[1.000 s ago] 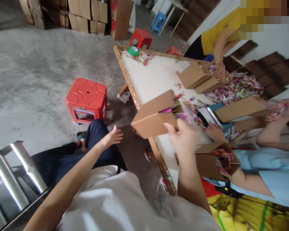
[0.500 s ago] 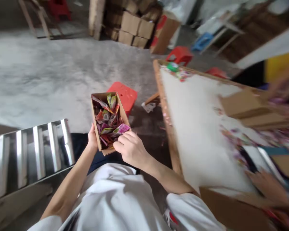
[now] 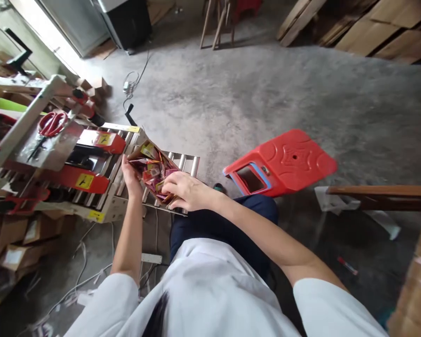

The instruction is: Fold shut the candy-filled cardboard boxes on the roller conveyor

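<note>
An open cardboard box full of small colourful packets is tilted above the end of a roller conveyor. My left hand is closed around the box's left side, thumb up near the rim. My right hand lies over the box's near right end, its bent fingers apart and touching the packets. The hand covers that corner. Whether the box rests on the rollers is hidden.
A sealing machine with red side guides stands over the conveyor at left, with red-handled scissors on it. A red stool is right of my legs. Cartons and cables lie lower left. A wooden table edge is at far right.
My view has swung left, from the white table to the conveyor and machine. The box has moved with my hands over the conveyor's end. My right fingers have spread over the packets.
</note>
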